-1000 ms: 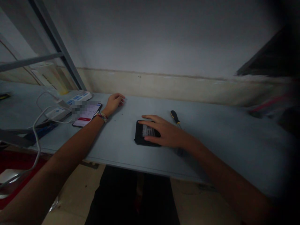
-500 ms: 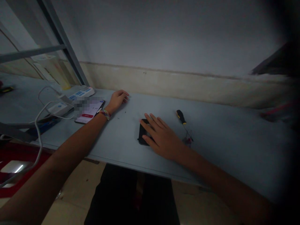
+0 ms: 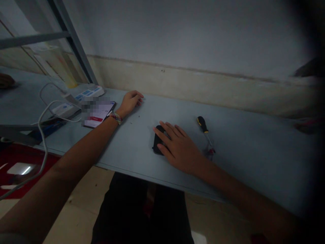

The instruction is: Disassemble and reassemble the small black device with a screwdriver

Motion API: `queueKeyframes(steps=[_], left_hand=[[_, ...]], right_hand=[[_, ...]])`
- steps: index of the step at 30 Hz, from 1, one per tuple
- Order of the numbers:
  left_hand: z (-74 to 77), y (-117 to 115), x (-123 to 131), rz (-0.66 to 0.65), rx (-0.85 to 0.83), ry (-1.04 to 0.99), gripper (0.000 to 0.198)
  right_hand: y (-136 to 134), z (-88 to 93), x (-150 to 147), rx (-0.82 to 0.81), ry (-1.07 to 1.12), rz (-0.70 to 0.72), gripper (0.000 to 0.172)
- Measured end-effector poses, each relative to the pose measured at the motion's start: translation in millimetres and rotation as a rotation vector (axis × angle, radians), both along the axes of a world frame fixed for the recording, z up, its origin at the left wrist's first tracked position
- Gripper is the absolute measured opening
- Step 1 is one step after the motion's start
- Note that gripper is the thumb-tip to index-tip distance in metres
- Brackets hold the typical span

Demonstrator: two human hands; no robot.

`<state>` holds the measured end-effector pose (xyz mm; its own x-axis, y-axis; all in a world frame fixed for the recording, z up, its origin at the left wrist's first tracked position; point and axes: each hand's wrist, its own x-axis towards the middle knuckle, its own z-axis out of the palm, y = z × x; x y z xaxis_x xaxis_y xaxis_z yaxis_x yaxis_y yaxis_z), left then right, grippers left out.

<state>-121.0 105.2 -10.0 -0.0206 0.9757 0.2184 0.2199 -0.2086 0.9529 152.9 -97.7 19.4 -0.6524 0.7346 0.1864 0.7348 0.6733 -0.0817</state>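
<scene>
Right hand [image 3: 179,146] has shifted, covering more of the black device [image 3: 156,140].

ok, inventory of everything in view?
Table: 1, bluish, centre
Device: 1, black, table centre
Screwdriver: 1, black/yellow handle, right of device
Small item: 1, partly red, by screwdriver tip
Phone: 1, pale screen, table left
Power strip: 1, white, behind phone
Cable: white, count unclear, left
Container: 1, translucent yellowish, behind strip
Frame: 1, grey, left
Long item: 1, blue, left table edge
Object: 1, red, below table, left
Wall: 1, grey over cream, back
Floor: 1, tan, bottom
Blurred shapes: 3, colours unclear, edges
Wristband: 1, multicoloured, right of phone
Trousers: 1, black, below table
Left hand: 1, bare, table back
Right hand: 1, bare, over device
</scene>
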Motion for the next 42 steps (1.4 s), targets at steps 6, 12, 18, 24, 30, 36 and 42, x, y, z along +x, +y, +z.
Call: queueKeyframes(steps=[6, 12, 18, 24, 30, 36, 42], left_hand=[[1.6, -3, 1, 0.009, -0.021, -0.005, 0.021], [0.9, -3, 0, 0.015, -0.004, 0.026, 0.019], [3.2, -4, -1, -0.001, -0.005, 0.044, 0.015], [-0.1, -1, -5, -0.015, -0.009, 0.023, 0.018], [0.9, -4, -3, -0.013, -0.002, 0.018, 0.017], [3.9, -7, 0, 0.012, -0.012, 0.029, 0.016], [2.7, -6, 0, -0.004, 0.0, 0.041, 0.016]], right_hand=[[-1, -1.3, -1, 0.0, -0.002, -0.019, 0.06], [0, -4.2, -1, -0.001, 0.059, -0.02, 0.06], [7, -0.2, 0, -0.169, 0.303, -0.057, 0.058], [33, 13.0, 23, -0.16, 0.912, -0.257, 0.054], [30, 17.6, 23, -0.027, 0.674, -0.149, 0.053], [7, 3.8, -4, -0.04, 0.179, -0.021, 0.059], [5, -3.5, -6, -0.024, 0.104, -0.02, 0.061]])
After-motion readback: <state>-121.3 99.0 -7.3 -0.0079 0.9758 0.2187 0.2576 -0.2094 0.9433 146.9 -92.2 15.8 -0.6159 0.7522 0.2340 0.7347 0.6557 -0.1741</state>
